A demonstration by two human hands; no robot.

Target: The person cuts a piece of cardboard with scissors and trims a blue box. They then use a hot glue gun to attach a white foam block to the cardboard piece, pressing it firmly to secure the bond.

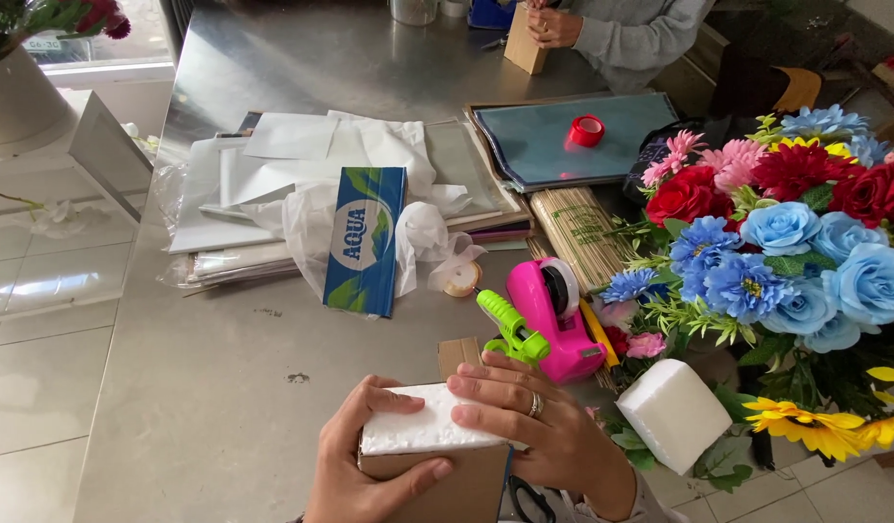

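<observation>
Pressing a white foam block [423, 426] into a brown box [447, 484] at the table's [234, 387] near edge, the left hand [355, 465] clasps the box side, while the right hand [529, 421] lies flat on the foam. A pink tape dispenser [553, 315] sits just behind.

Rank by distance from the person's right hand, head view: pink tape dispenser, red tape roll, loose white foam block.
From the right hand:
1. Pink tape dispenser, just above it.
2. Loose white foam block, to its right on the table edge.
3. Red tape roll, far up on the blue sheets.
</observation>
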